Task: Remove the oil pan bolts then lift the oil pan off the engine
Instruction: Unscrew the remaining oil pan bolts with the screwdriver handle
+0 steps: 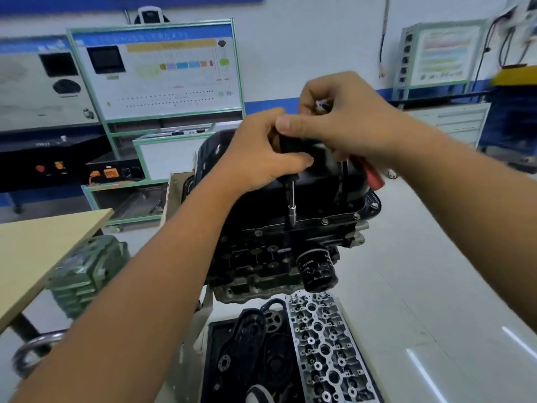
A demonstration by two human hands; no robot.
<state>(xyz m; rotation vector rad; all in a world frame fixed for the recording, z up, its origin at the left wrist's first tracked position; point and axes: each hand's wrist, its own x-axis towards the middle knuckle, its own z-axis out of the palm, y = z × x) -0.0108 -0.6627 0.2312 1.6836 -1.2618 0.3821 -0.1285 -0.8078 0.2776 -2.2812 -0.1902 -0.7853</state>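
The black oil pan sits on top of the upturned engine, with bolts along its near flange. A socket driver stands upright, its socket on a flange bolt. My left hand is closed round the driver's black handle. My right hand rests over the top of the handle, thumb on it, and pinches small bolts between its fingers. A red-handled tool shows under my right wrist; what holds it is hidden.
A black oil filter juts from the engine's near side. Below lie a cylinder head and a black timing cover. A wooden table and a green engine part stand at the left. Training panels line the back wall.
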